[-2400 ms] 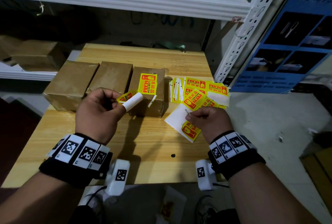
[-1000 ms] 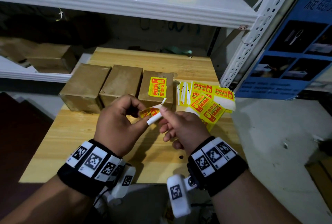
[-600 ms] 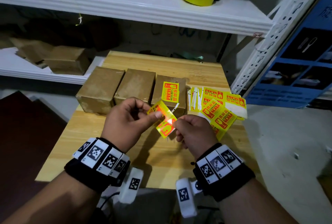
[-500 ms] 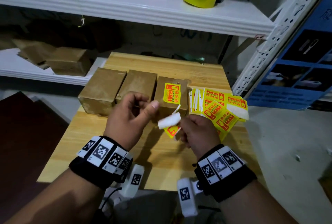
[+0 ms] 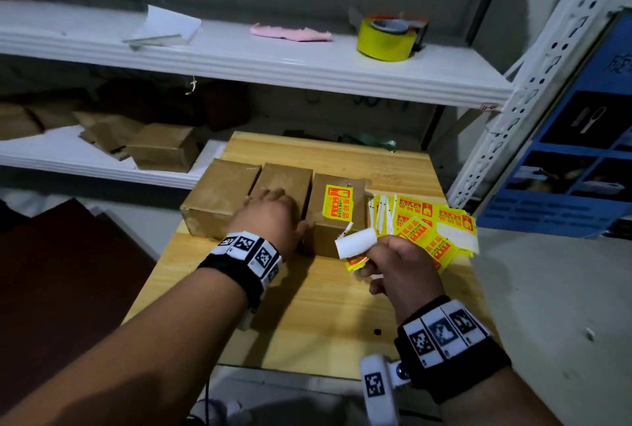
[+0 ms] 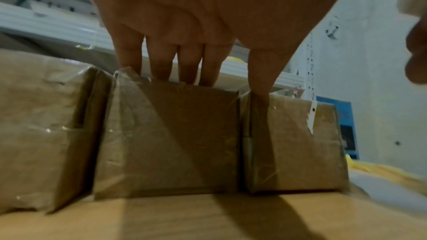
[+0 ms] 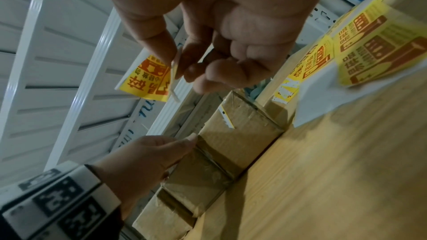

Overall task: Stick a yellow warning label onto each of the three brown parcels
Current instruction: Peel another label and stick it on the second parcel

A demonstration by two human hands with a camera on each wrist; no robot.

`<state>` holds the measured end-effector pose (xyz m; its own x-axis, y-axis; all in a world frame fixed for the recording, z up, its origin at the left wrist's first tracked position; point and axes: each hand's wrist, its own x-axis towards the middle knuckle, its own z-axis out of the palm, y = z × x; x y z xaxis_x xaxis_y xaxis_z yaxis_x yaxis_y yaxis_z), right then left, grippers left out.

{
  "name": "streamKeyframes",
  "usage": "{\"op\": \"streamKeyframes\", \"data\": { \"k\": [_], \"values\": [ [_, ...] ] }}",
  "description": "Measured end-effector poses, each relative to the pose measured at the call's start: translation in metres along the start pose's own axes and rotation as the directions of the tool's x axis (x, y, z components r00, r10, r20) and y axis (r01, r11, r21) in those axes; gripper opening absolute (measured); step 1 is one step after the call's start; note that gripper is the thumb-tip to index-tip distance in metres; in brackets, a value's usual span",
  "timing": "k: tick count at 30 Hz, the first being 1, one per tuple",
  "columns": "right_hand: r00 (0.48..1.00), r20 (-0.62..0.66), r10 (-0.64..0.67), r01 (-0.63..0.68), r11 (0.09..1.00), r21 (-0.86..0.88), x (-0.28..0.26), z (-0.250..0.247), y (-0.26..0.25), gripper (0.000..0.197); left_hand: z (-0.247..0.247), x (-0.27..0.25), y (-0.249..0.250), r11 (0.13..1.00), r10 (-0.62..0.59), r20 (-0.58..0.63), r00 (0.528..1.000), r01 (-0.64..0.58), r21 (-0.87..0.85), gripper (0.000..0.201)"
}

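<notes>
Three brown parcels stand side by side on the wooden table [image 5: 307, 306]: the left parcel [image 5: 219, 196], the middle parcel [image 5: 289, 179] and the right parcel [image 5: 328, 237]. The right one has a yellow label [image 5: 338, 202] stuck on top. My left hand [image 5: 273, 200] lies flat on the middle parcel [image 6: 168, 134], fingers straight, thumb at the gap beside the right parcel [image 6: 293, 143]. My right hand [image 5: 367, 253] hovers just in front of the right parcel. It pinches a partly peeled yellow label [image 7: 148, 79] with its curled white backing [image 5: 355, 242].
A loose pile of yellow labels [image 5: 431, 220] lies right of the parcels, near the table's right edge. The white shelf above holds a yellow tape roll [image 5: 386, 39]. More brown boxes [image 5: 164, 146] sit on the lower shelf at left. A perforated metal upright [image 5: 533, 76] stands at right.
My left hand let go of the label and moved forward onto the middle parcel. The right hand now holds the label and backing alone. The head view has tilted upward.
</notes>
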<state>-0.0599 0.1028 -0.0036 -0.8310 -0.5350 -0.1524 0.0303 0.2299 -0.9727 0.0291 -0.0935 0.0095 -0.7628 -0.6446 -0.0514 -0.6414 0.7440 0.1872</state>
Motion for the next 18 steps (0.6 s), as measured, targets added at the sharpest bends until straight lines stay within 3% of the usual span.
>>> {"op": "streamKeyframes", "data": {
  "k": [4,9,18],
  "values": [
    [1.000,0.009,0.014,-0.015,0.994,0.110,-0.008,-0.007,-0.008,0.020,-0.008,-0.025,0.012,0.998,0.021,-0.008,1.000,-0.020,0.055,0.035],
    [0.998,0.044,0.036,-0.045,0.978,0.206,-0.014,-0.009,-0.005,0.018,-0.013,-0.068,0.013,0.998,-0.003,-0.008,1.000,0.003,0.070,0.036],
    [0.986,0.106,-0.127,0.129,0.992,-0.006,-0.028,-0.012,-0.003,0.019,-0.014,-0.141,0.007,0.997,0.048,0.044,0.998,-0.050,0.060,0.049]
  ]
}}
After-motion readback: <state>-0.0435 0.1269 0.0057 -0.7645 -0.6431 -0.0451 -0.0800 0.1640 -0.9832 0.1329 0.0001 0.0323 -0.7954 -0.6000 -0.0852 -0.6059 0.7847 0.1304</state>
